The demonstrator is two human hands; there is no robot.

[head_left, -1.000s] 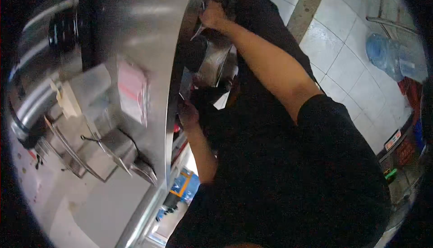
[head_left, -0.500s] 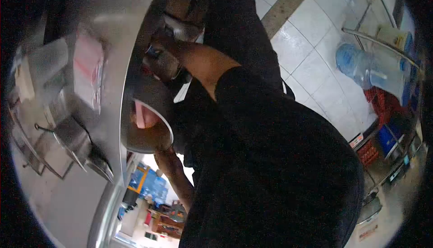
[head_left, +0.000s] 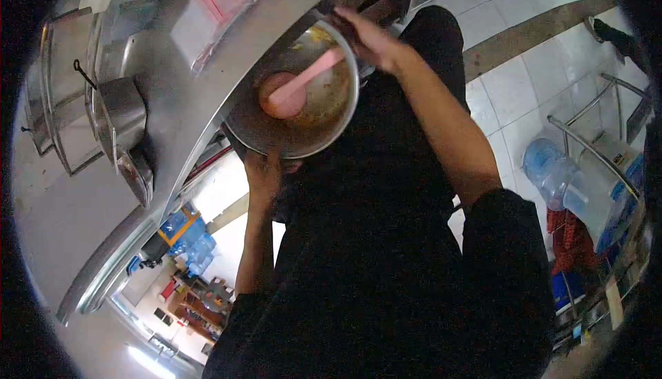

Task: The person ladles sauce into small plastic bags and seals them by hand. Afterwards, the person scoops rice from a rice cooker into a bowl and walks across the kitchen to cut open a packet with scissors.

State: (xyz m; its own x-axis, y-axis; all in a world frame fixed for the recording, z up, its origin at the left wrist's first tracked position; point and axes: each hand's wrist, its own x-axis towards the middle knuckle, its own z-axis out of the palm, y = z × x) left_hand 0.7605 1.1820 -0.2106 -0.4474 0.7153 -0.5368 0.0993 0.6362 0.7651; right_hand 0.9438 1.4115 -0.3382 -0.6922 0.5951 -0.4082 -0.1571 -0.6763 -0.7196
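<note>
A round metal bowl [head_left: 324, 127] is tilted toward the camera at the edge of the steel counter. Inside lies a pink ladle [head_left: 307, 79], with yellowish and brown residue on the bowl's wall. My left hand [head_left: 265, 176] is closed on the bowl's lower rim, its fingers partly hidden by it. At the upper right rim is my right hand [head_left: 365, 38], fingers stretched out and somewhat blurred, beside the bowl.
On the steel counter [head_left: 200, 93] lie a clear packet with a red stripe [head_left: 221, 7] and metal containers [head_left: 121, 117]. A blue water bottle [head_left: 548, 165], metal rack bars and a red mesh bag [head_left: 576, 241] stand at the right on the tiled floor.
The bowl with the pink ladle has come out from under the counter and moved up into fuller view. My right hand has left the shelf area and is now at the bowl's rim.
</note>
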